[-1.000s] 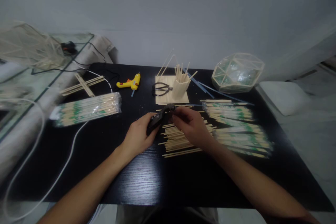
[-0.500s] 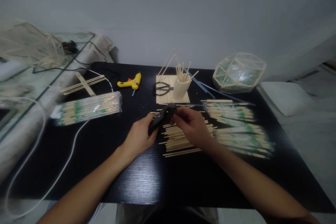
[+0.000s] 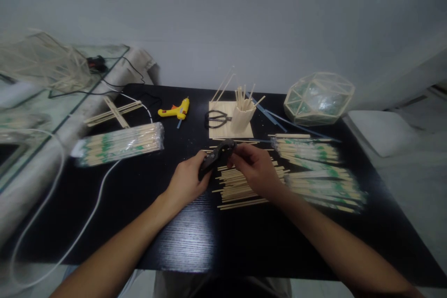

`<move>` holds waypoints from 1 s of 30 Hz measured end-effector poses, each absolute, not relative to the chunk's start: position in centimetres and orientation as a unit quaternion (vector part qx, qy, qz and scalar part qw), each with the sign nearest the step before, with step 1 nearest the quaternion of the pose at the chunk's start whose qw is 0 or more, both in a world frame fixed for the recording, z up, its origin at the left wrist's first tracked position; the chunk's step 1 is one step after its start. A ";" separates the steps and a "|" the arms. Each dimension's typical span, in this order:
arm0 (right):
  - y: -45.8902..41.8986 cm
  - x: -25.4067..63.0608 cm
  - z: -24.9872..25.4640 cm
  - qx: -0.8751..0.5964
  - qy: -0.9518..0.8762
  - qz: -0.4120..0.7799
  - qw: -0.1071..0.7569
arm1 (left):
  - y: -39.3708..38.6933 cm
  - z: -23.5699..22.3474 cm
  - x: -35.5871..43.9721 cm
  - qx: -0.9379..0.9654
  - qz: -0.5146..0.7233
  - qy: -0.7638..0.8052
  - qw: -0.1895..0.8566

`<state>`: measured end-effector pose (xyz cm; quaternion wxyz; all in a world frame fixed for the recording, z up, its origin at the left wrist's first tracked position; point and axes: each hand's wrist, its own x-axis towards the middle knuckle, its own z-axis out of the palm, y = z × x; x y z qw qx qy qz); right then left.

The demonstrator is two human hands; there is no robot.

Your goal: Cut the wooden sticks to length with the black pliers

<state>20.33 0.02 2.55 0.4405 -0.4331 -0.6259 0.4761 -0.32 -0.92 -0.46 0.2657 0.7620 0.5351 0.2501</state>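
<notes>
My left hand (image 3: 186, 177) is wrapped round a black hand tool (image 3: 217, 156) with a rounded head, tilted up to the right; its exact kind is hard to make out. My right hand (image 3: 255, 166) is closed, thumb and fingers pinched right at the tool's head. Whatever sits in that pinch is hidden. Loose wooden sticks (image 3: 240, 188) lie in a pile under and beside my right hand. Behind the tool, a wooden holder (image 3: 241, 120) full of short sticks stands on a square wooden board (image 3: 217, 135), with black-handled scissors (image 3: 216, 119) lying next to it.
A yellow glue gun (image 3: 176, 110) lies at the back left, near a wrapped stick bundle (image 3: 122, 143) and crossed sticks (image 3: 117, 112). More plastic-wrapped sticks (image 3: 321, 181) lie to the right. A faceted stick frame (image 3: 319, 98) stands at the back right. A white cable (image 3: 99, 195) loops across the left side.
The whole view has shifted very slightly. Both hands keep the same hold at the black tool, and nothing else on the table has visibly moved.
</notes>
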 end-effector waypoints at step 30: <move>-0.1 20.6 3.6 -0.409 -0.676 0.463 0.403 | -0.9 -0.1 -0.8 0.780 0.291 0.482 0.274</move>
